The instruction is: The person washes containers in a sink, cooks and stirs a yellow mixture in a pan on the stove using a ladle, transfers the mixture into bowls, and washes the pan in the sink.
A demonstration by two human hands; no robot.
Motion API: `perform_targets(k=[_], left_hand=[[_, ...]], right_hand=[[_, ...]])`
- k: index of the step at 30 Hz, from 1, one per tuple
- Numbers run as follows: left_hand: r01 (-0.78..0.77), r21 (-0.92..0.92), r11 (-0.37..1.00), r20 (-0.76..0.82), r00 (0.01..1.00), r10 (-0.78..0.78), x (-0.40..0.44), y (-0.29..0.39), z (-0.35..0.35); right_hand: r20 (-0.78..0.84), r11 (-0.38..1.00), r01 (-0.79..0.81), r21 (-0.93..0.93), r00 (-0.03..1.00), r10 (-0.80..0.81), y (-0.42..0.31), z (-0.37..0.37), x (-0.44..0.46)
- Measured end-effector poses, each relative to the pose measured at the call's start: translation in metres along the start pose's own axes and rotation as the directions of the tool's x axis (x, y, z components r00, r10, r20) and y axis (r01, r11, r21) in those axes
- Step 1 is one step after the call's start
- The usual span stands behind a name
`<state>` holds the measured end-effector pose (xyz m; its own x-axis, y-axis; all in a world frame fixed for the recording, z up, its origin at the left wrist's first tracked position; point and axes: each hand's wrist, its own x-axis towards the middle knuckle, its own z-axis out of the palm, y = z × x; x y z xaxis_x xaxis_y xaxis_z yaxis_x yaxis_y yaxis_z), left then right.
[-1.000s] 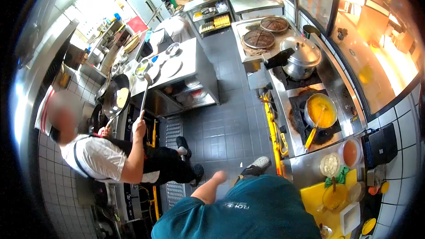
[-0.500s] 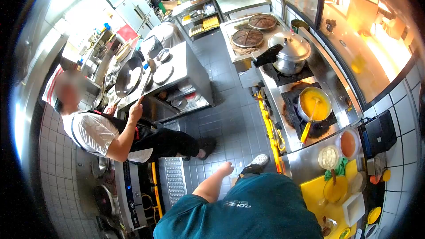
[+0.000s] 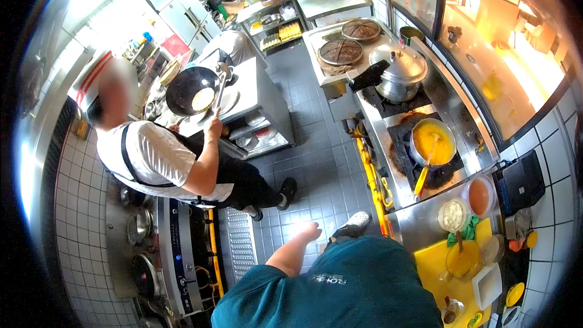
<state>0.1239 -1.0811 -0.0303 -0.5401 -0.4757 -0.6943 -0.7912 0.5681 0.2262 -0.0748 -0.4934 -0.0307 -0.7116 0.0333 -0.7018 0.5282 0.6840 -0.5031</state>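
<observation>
My left hand point(image 3: 313, 231) hangs low over the tiled floor, at the end of my bare forearm beside my teal shirt. It touches nothing that I can see, and its fingers are too foreshortened to make out. Just to the right of it is a white shoe point(image 3: 358, 220). My right hand does not show. On the stove to my right stands a saucepan point(image 3: 450, 126) of yellow liquid, with a yellow-handled utensil point(image 3: 420, 183) resting in it. Behind it sits a lidded pressure cooker point(image 3: 398, 68) with a black handle.
At left, a co-worker point(image 3: 158, 152) holds a black wok point(image 3: 182, 88) with pale food in it and a long-handled utensil point(image 3: 218, 103) near a plate. Yellow gas pipes point(image 3: 370, 176) edge the stove. A yellow cutting board point(image 3: 428, 267) carries dishes; white cream point(image 3: 452, 215) sits in a bowl.
The co-worker has turned and stepped closer to the counter, and the wok now tilts with its inside facing me. My left arm and the stove's pots look the same.
</observation>
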Motion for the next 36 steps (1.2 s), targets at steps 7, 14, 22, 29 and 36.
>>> perform_targets(k=[7,14,22,29,36], left_hand=[[-0.027,-0.007,1.000,-0.006,1.000,0.027,0.001,-0.011,0.006],[-0.049,0.010,0.999,-0.005,0.999,0.049,0.001,-0.012,0.003],[-0.062,-0.008,0.998,0.045,0.997,0.062,-0.001,-0.003,-0.009],[-0.135,0.014,0.991,0.034,0.990,0.134,0.002,0.010,-0.029],[-0.222,-0.028,0.975,-0.061,0.974,0.220,0.028,0.038,-0.060]], right_hand=[[0.021,0.999,-0.008,0.038,1.000,0.007,-0.002,0.012,-0.004],[0.035,0.997,-0.024,0.078,0.999,0.021,0.000,0.022,-0.009],[0.051,0.990,-0.054,0.131,0.998,0.048,0.002,0.032,-0.017],[0.060,0.978,-0.084,0.191,0.995,0.074,0.002,0.045,-0.023],[0.078,0.937,-0.131,0.325,0.991,0.111,0.003,0.068,-0.039]])
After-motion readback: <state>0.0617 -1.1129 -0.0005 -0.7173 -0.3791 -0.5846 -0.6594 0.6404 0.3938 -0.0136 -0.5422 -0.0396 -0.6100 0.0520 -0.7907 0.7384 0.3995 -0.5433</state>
